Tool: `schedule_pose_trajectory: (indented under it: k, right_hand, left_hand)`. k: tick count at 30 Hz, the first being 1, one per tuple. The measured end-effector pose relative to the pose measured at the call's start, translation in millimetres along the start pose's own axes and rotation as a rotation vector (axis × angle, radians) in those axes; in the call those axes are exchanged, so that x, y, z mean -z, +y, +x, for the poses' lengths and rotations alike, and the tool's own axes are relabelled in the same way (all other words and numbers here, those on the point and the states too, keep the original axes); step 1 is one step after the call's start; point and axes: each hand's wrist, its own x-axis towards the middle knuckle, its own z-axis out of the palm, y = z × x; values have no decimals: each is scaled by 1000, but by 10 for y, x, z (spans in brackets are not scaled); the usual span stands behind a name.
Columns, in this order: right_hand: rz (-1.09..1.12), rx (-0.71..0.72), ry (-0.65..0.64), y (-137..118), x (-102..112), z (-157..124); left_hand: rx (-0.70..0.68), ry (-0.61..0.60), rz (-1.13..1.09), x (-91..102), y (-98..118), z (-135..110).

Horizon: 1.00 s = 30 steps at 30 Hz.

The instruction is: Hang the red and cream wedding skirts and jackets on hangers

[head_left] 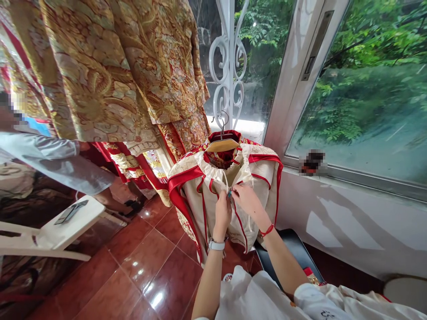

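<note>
A cream robe with red trim (188, 204) hangs on a wooden hanger (222, 145), its neck gathered into a white ruffle (213, 166). My left hand (222, 214) and my right hand (248, 201) meet at the robe's chest, fingertips pinching a thin white cord (226, 181) by a small teal bead (230, 193). A white watch band (216, 245) circles my left wrist, and a red string (267, 230) circles my right. The bead is partly hidden by my fingers.
A gold embroidered robe (100, 71) hangs at upper left, beside a person's grey sleeve (53, 160). A white folding chair (71, 226) stands on red tiles (150, 266). A black seat (287, 249) lies to the right, below a window (360, 93) and white iron scrollwork (227, 66).
</note>
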Motion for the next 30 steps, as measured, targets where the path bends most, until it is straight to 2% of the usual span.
schedule_pose_trajectory:
  k: [3, 10, 12, 14, 18, 24, 27, 29, 30]
  right_hand:
    - [182, -95, -20, -11, -5, 13]
    - [967, -436, -255, 36, -64, -18]
    - [1128, -501, -236, 15, -114, 2]
    - [1224, -556, -165, -29, -168, 55]
    - [1287, -599, -9, -163, -150, 274]
    - [1300, -535, -29, -386, 108, 596]
    - [1239, -489, -13, -393, 115, 473]
    - [1076, -426, 0, -334, 122, 304]
    - [956, -385, 54, -291, 140, 222]
  left_hand:
    - [-19, -25, 65, 25, -1, -7]
    - [67, -111, 446, -44, -59, 4]
    - [88, -142, 546, -110, -80, -8]
    - [113, -153, 625, -175, -94, -29]
    - [124, -147, 668, -219, -83, -29]
    - [109, -49, 574, -137, 9, 90]
    - [151, -48, 430, -132, 6, 11]
    - [200, -12, 329, -128, -25, -140]
    - [223, 31, 289, -125, -40, -236]
